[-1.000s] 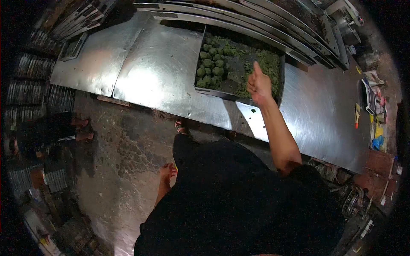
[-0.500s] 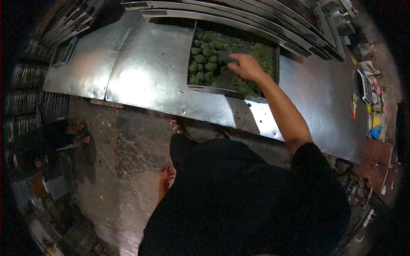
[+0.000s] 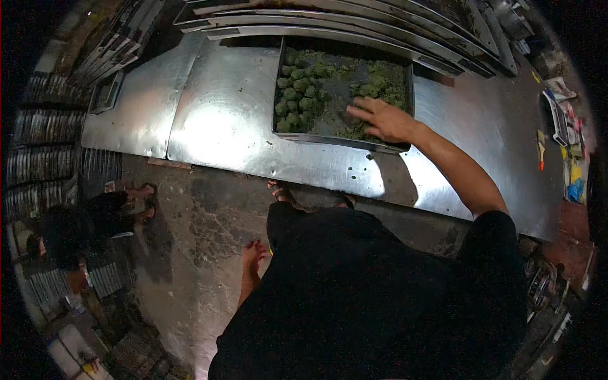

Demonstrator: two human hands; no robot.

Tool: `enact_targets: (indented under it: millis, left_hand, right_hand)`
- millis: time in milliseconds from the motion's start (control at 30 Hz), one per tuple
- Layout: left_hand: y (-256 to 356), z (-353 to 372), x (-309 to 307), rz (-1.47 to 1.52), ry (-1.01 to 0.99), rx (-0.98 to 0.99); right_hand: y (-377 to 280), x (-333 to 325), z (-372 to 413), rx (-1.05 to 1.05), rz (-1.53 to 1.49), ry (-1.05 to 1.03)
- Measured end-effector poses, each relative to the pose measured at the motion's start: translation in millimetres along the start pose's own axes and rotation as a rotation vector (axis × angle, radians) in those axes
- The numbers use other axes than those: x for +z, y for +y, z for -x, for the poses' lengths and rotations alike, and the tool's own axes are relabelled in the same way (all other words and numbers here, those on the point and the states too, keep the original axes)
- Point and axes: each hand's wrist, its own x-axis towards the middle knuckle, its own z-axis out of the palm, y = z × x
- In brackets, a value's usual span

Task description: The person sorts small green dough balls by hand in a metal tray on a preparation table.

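And the right hand [image 3: 387,120], fingers now spread, has pulled away from the green balls [image 3: 297,92] at the left of the tray [image 3: 342,140]! Left hand [image 3: 254,253] hanging loosely open; metal table [image 3: 231,114], cracked floor [image 3: 209,221], another person [image 3: 69,234] off left.

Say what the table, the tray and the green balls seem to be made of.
Table: bare sheet metal, perhaps steel, worn-smooth; bright glare and a straight seam show it.
Tray: probably metal too, duller, with thin, straight grey walls.
Balls: some soft, moldable mix, matte and rough; exactly what, I can't tell.
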Motion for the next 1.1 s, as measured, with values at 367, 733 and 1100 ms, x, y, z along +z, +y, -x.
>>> enact_targets:
  millis: [367, 733, 1100]
  left_hand:
    - [-70.6, -77.3, -20.0, -0.058, -0.110, -0.097]
    - [-66.4, -91.9, -11.8, -0.432, -0.081, 0.006]
    - [-1.1, -46.1, 1.0, -0.066, -0.043, -0.133]
  right_hand:
    - [-3.5, 30.4, -5.1, 0.148, -0.047, -0.170]
    - [20.4, -18.5, 12.6, 1.166, -2.022, 0.602]
    - [7.6, -27.5, -0.9, 1.206, -1.315, 0.582]
